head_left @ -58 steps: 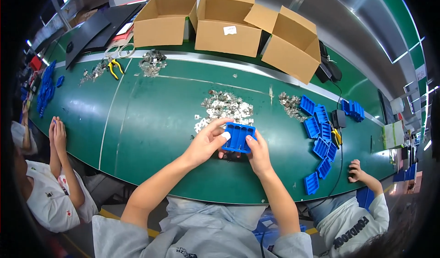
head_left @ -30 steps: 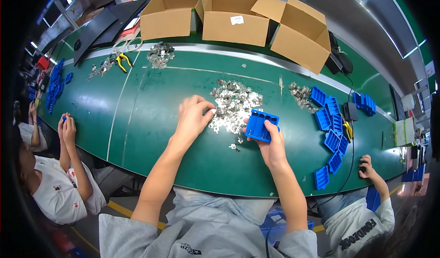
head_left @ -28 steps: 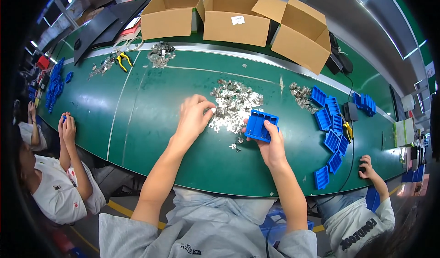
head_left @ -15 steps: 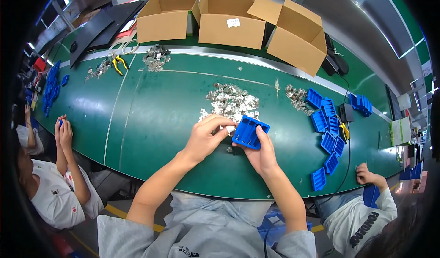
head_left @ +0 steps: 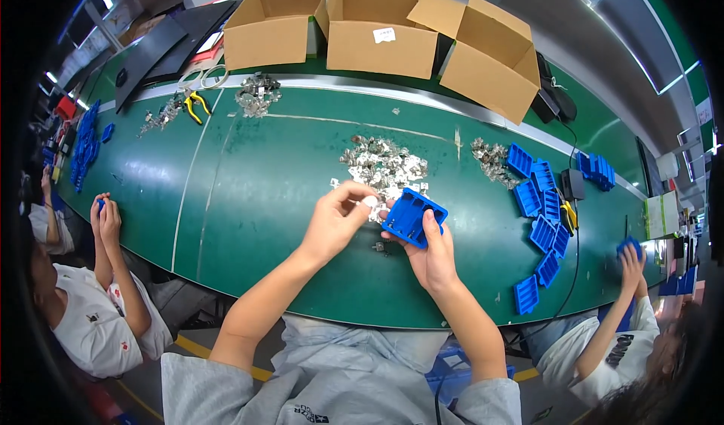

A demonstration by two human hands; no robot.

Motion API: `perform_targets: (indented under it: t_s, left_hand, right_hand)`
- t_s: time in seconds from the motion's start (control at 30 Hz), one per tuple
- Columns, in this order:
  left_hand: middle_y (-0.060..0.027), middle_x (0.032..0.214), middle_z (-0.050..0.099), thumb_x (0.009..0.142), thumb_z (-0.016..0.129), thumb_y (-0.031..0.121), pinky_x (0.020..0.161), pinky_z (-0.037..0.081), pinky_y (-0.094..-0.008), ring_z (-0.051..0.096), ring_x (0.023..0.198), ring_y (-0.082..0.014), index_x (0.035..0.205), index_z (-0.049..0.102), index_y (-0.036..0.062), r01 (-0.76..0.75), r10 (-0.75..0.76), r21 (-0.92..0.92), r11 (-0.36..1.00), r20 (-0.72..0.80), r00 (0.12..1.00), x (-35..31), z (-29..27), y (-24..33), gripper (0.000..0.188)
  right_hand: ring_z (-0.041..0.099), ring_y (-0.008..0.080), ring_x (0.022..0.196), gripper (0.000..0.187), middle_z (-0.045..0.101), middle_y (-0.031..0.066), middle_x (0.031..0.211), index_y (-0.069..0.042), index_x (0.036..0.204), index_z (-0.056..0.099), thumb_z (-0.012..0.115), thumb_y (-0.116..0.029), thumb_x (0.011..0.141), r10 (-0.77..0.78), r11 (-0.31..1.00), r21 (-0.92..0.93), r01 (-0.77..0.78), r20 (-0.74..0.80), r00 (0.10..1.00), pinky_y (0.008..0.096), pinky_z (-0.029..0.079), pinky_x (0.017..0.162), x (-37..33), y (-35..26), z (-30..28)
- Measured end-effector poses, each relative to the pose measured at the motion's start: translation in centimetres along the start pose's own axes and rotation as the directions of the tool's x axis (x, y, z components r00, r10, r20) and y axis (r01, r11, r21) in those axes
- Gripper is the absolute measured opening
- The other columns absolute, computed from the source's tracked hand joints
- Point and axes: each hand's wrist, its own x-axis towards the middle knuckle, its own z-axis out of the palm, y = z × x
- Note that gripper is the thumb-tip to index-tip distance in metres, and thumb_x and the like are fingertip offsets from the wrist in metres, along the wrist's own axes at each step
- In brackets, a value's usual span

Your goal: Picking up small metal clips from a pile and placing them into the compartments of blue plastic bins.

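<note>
My right hand (head_left: 431, 250) grips a blue slotted plastic case (head_left: 415, 215), thumb over its near right edge and fingers beneath. Long parallel compartments face up, with small metal bits near the lower end. Just left of the case, my left hand (head_left: 332, 221) is closed in a pinch. White shows at its fingertips (head_left: 369, 201); whether this is a finger cover or a held piece, I cannot tell. Beyond both hands lies a heap of small shiny metal pieces (head_left: 385, 161). A few loose metal pieces (head_left: 380, 248) rest on the green table below the case.
More blue cases (head_left: 543, 233) lie at the right, beside yellow-handled pliers (head_left: 567, 215) and a black cable. Smaller metal heaps (head_left: 258, 95) sit farther off. Open cardboard boxes (head_left: 381, 48) line the back. Co-workers sit on both sides; one raises a blue case (head_left: 628, 245).
My left hand has drawn slightly left and up, away from the blue case. The case is tilted a little more. At right, the co-worker's hand has risen with a blue case.
</note>
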Motion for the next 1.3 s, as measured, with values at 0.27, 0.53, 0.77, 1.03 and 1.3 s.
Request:
perform_targets:
  t_s: [0.27,0.53,0.77,1.03,1.3]
  left_hand:
    - [-0.0098,0.098,0.061,0.083,0.064,0.001,0.073,0.049,-0.0293,0.059,0.085,-0.0178,0.096,0.065,0.0013,-0.382,0.392,0.395,0.835,0.058,0.918,0.4,-0.2,1.4,0.012]
    - [-0.0086,0.098,0.061,0.078,0.065,0.000,0.082,0.047,-0.0367,0.057,0.095,-0.0253,0.094,0.067,0.0046,-0.388,0.382,0.407,0.827,0.101,0.919,-0.4,1.1,1.4,0.017]
    - [-0.0084,0.100,0.060,0.078,0.064,0.001,0.083,0.046,-0.0374,0.055,0.095,-0.0271,0.095,0.066,0.0049,-0.410,0.381,0.417,0.811,0.154,0.911,-0.4,1.0,0.7,0.018]
    - [-0.0082,0.094,0.061,0.076,0.065,0.001,0.079,0.047,-0.0387,0.057,0.090,-0.0280,0.093,0.066,0.0049,-0.473,0.472,0.534,0.701,0.150,0.869,-0.4,1.2,0.9,0.018]
    - [-0.0110,0.093,0.062,0.072,0.067,0.000,0.077,0.048,-0.0392,0.060,0.087,-0.0298,0.090,0.062,0.0029,-0.539,0.555,0.601,0.590,0.183,0.812,-0.8,1.3,1.7,0.018]
  right_hand:
    - [0.062,0.0330,0.105,0.055,0.058,0.0198,0.121,0.004,0.132,0.042,0.035,-0.040,0.100,0.230,0.973,-0.042,-0.227,0.097,0.968,0.0409,0.053,0.084,0.3,0.1,-0.5]
    - [0.059,0.0283,0.109,0.063,0.058,0.0165,0.119,-0.002,0.128,0.045,0.024,-0.053,0.099,0.297,0.949,0.069,-0.308,0.131,0.946,0.0466,0.052,0.088,-0.3,1.4,0.0]
    - [0.058,0.0276,0.110,0.061,0.055,0.0158,0.123,-0.007,0.132,0.041,0.023,-0.054,0.099,0.307,0.949,0.024,-0.314,0.160,0.938,0.0461,0.050,0.091,-0.4,1.8,0.5]
    - [0.058,0.0252,0.109,0.055,0.056,0.0142,0.119,-0.008,0.127,0.043,0.025,-0.052,0.101,0.298,0.948,0.038,-0.315,0.232,0.926,0.0441,0.051,0.090,-0.3,2.2,-0.2]
    - [0.058,0.0219,0.107,0.054,0.055,0.0115,0.119,-0.008,0.127,0.043,0.029,-0.053,0.100,0.284,0.955,0.042,-0.294,0.161,0.945,0.0414,0.050,0.090,-0.7,2.4,0.5]
